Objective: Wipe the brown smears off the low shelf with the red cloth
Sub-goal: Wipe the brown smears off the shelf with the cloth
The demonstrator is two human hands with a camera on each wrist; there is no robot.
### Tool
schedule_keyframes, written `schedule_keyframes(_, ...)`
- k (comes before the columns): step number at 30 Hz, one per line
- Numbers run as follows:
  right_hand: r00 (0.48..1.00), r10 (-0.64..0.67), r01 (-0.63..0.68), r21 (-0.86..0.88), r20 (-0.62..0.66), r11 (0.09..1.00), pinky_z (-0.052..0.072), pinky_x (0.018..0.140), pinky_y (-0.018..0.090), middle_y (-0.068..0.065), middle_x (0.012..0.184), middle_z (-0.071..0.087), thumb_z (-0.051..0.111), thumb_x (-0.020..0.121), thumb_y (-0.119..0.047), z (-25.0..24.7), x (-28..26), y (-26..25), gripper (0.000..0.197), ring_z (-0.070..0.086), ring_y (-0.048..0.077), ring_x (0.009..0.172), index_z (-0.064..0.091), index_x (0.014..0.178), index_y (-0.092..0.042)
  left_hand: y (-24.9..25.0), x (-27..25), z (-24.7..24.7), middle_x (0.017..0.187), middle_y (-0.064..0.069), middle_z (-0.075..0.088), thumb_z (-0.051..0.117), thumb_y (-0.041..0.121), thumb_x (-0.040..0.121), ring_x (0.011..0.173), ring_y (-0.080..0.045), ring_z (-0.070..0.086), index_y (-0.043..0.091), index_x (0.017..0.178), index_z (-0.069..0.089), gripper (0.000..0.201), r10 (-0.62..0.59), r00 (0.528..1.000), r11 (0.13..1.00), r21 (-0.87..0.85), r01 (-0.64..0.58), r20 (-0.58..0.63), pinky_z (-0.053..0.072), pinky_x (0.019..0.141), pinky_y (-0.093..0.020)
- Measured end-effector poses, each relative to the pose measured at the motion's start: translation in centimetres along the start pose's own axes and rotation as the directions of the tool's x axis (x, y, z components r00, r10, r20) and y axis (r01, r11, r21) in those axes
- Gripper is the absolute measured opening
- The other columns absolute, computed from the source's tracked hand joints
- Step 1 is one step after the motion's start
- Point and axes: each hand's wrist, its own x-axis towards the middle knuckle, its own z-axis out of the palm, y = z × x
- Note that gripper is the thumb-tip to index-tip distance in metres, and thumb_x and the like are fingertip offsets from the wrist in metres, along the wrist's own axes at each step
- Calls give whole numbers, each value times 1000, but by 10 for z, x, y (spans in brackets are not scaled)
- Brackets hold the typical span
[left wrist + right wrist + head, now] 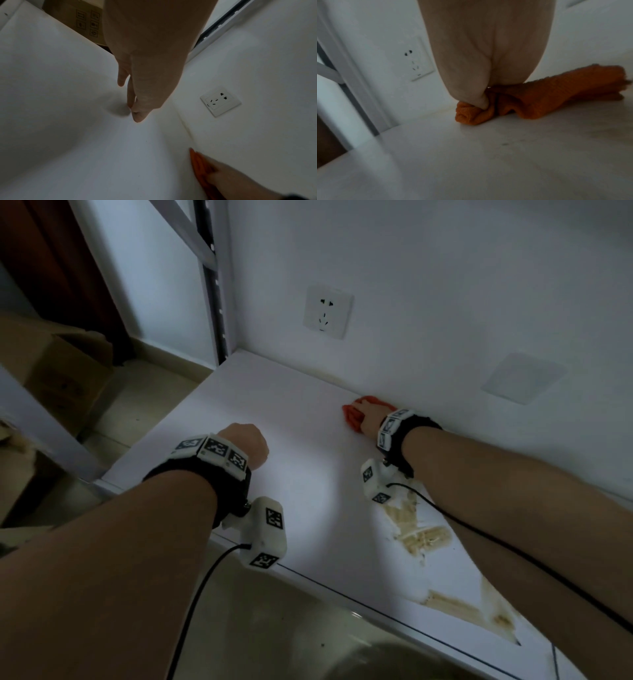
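The white low shelf [291, 474] runs along a white wall. Brown smears [416, 529] lie near its front edge under my right forearm, more of them [469, 607] further right, and a faint stain [330, 378] follows the wall joint. My right hand [364, 414] holds the bunched red cloth [352, 416] down on the shelf against the wall. In the right wrist view my thumb [481, 101] digs into a fold of the cloth [539, 97]. My left hand [245, 445] stands on the shelf with straight fingertips [137, 116] touching it and holds nothing.
A wall socket [328, 311] sits above the cloth, and a blank cover plate [524, 378] is to its right. A metal upright [214, 285] stands at the shelf's back left corner. Cardboard boxes [65, 371] are on the floor to the left. Cables trail from both wrists.
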Motion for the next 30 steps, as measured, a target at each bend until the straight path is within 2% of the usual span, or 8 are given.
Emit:
schedule_keyframes(3,997,-75,76,56,-16,996,20,118,34,5,154,28,31,102,-33,-1,13,-34,48,27,23,142,30,147,-18,-6,4,0,128,-12,60,48,9,93,118,-29,56,3,119,65,31,7,999,998,-56,-9,-49,44,104,-36)
schedule_keyframes(7,987,-160,160,77,-3,984,24,116,36,7,154,27,41,98,-22,2,11,-75,48,28,24,141,35,146,-18,-8,1,-3,132,-10,58,47,13,94,121,-27,55,9,122,64,33,8,997,999,-43,-11,-80,43,105,-35)
schedule_keyframes(13,960,-250,247,39,126,968,19,116,42,6,158,12,40,97,-14,4,-10,-116,58,20,35,142,19,151,-24,-10,-8,-8,131,-10,58,41,14,98,122,-25,53,8,126,61,35,25,997,1000,5,-24,-70,42,102,-31)
schedule_keyframes(15,951,-281,279,34,131,960,17,117,46,5,159,11,43,96,-16,9,-22,-122,60,18,36,142,20,150,-26,-10,-12,-8,130,-10,59,40,13,97,120,-25,55,8,124,62,35,38,996,998,57,-33,-79,44,102,-32)
schedule_keyframes(19,945,-307,293,121,116,948,17,118,40,8,157,18,44,97,-20,19,-49,-123,54,18,29,145,28,149,-22,-7,-26,-11,128,-8,60,40,9,94,115,-25,58,11,122,64,36,88,995,975,207,-79,-39,47,100,-32)
schedule_keyframes(22,942,-298,282,115,158,953,19,118,39,7,156,22,44,98,-21,21,-74,-124,53,21,28,144,28,148,-21,-2,-42,-12,133,-8,57,39,11,95,122,-25,54,12,130,57,40,171,985,940,301,-161,-6,44,104,-33)
schedule_keyframes(26,920,-282,295,-10,271,955,20,117,44,5,158,11,42,98,-25,27,-105,-129,61,20,33,143,14,152,-25,2,-71,-6,144,-5,47,40,12,96,133,-22,43,15,141,44,46,262,965,894,371,-252,24,35,111,-32)
schedule_keyframes(30,912,-280,313,-69,299,947,19,114,42,3,159,4,52,95,-20,31,-147,-119,73,16,35,143,7,152,-29,7,-103,16,136,-6,54,40,7,92,124,-22,51,17,138,48,47,286,950,859,407,-311,122,42,105,-34)
